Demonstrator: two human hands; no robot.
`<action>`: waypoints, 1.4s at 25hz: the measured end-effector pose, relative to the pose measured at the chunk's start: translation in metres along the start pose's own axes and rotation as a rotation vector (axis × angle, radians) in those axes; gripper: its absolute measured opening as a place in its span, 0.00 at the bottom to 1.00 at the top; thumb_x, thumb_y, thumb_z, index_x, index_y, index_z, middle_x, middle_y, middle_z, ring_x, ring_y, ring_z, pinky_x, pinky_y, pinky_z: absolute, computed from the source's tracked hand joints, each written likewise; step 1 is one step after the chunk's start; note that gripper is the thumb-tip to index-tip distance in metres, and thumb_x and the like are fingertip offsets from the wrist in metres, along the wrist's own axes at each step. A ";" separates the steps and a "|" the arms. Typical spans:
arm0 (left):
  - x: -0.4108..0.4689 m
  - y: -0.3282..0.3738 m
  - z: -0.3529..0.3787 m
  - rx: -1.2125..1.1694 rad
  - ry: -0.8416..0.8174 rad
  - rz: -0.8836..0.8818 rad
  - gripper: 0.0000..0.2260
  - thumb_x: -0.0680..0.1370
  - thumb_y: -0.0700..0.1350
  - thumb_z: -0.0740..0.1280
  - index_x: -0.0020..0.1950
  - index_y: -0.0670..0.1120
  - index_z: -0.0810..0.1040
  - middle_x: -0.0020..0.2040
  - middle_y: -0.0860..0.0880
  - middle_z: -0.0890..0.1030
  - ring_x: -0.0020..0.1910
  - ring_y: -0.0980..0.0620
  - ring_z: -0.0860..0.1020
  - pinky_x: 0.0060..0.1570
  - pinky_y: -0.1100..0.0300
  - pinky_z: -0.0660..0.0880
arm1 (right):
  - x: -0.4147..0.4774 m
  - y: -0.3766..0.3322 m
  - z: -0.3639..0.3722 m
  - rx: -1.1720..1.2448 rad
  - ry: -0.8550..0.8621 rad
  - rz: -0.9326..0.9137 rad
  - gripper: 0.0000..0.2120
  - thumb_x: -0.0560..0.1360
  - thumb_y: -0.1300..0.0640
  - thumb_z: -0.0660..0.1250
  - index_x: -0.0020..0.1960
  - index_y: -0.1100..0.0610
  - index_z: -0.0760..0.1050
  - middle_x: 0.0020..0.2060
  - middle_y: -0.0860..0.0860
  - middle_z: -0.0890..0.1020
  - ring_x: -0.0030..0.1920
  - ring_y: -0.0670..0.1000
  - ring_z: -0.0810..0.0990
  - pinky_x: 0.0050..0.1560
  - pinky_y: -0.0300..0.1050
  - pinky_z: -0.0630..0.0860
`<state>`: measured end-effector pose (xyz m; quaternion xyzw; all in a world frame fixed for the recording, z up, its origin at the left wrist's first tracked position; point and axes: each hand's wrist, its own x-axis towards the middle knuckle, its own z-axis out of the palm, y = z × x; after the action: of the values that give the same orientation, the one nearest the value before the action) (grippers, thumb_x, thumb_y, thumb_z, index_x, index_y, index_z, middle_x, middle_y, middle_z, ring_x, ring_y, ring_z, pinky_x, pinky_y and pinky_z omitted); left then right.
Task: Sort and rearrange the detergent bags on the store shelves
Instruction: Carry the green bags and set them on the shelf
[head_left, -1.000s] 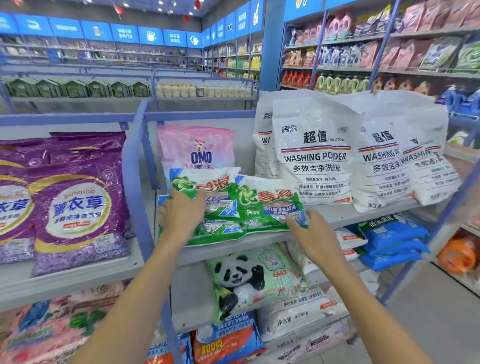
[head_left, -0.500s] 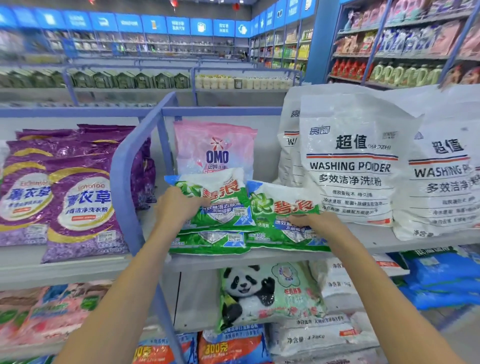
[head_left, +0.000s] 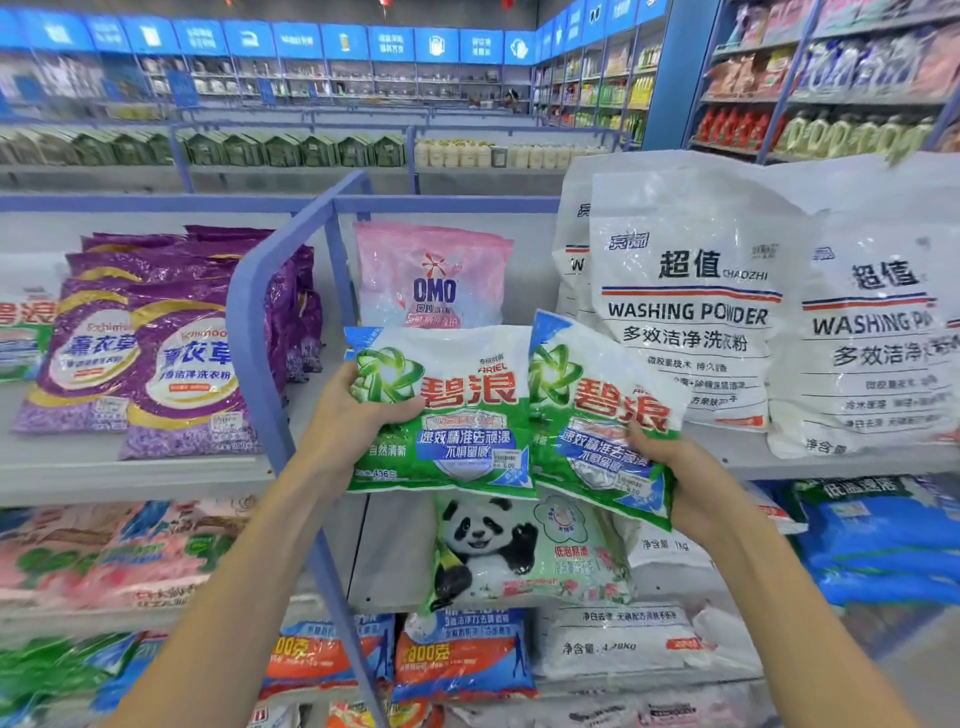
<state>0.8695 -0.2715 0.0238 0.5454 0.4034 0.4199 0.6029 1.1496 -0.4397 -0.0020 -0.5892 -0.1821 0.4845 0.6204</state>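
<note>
A: Where are the two bags now?

B: The left green-and-white plastic detergent bag (head_left: 441, 410) is clamped in the left hand (head_left: 353, 415), with the thumb on its front near the left edge. The right green-and-white plastic detergent bag (head_left: 597, 421), a little tilted, is pinched by the right hand (head_left: 670, 467) at its lower right side. Both are upright, side by side with edges meeting, in front of the grey shelf board (head_left: 727, 454). I think they are lifted off it.

A: How to place them well?

B: I would stand them on the near part of the shelf, before the soft pink OMO bag (head_left: 431, 275), labels facing out and bottoms flat. Keep them left of the big white washing-powder sacks (head_left: 685, 301) and right of the blue metal divider (head_left: 249, 332). The powder probably shifts inside, so settle each bag before letting go; the right one may tip.
</note>
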 end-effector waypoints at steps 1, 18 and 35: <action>-0.008 -0.002 -0.001 -0.037 0.013 -0.015 0.23 0.68 0.31 0.78 0.59 0.46 0.78 0.50 0.43 0.87 0.45 0.40 0.87 0.46 0.44 0.84 | -0.005 0.002 -0.007 0.025 0.020 -0.028 0.26 0.72 0.58 0.74 0.67 0.66 0.73 0.51 0.59 0.87 0.43 0.57 0.88 0.40 0.52 0.86; -0.148 0.021 -0.141 -0.138 0.526 0.104 0.12 0.74 0.55 0.74 0.49 0.49 0.81 0.41 0.53 0.87 0.37 0.57 0.85 0.35 0.62 0.79 | -0.104 0.033 0.081 0.071 -0.183 -0.231 0.15 0.65 0.60 0.73 0.51 0.55 0.77 0.37 0.52 0.88 0.32 0.51 0.86 0.27 0.46 0.82; -0.194 0.033 -0.480 -0.164 0.741 0.082 0.54 0.62 0.66 0.80 0.81 0.47 0.60 0.75 0.47 0.71 0.70 0.43 0.74 0.69 0.38 0.70 | -0.134 0.145 0.427 -0.051 -0.446 -0.169 0.17 0.68 0.59 0.73 0.55 0.60 0.80 0.47 0.59 0.88 0.39 0.57 0.88 0.36 0.54 0.85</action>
<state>0.3513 -0.3004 0.0236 0.3221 0.5368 0.6435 0.4405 0.6913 -0.3361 0.0145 -0.4658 -0.3754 0.5444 0.5880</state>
